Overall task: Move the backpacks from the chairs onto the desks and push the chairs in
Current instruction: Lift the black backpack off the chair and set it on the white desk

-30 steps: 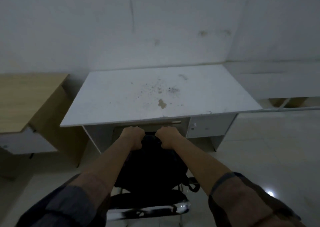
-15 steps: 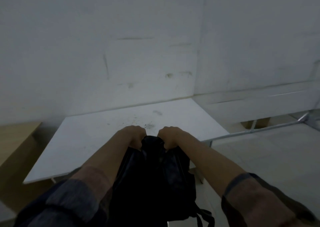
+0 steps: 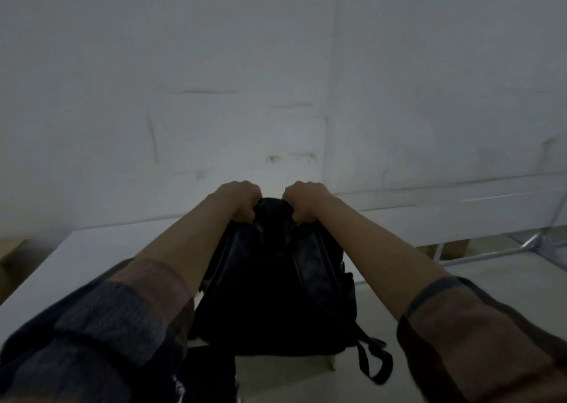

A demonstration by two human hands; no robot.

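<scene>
A black backpack (image 3: 276, 283) hangs upright in the air in front of me, over the near edge of the white desk (image 3: 86, 255). My left hand (image 3: 241, 200) and my right hand (image 3: 303, 198) are both clenched on the fabric at its top, side by side. A strap loop (image 3: 372, 362) dangles from its lower right corner. The bag hides most of the desk top. A dark part of the chair (image 3: 208, 375) shows just below the bag, at the bottom of the view.
A white wall (image 3: 214, 80) rises right behind the desk, with a corner (image 3: 331, 95) to the right. A wooden desk (image 3: 12, 249) edge shows at far left. A low white ledge and a metal bar (image 3: 491, 256) lie at the right, over pale floor.
Both hands have lifted the backpack off the chair and up toward the desk. The view has tilted up, so the chair seat has nearly left the picture.
</scene>
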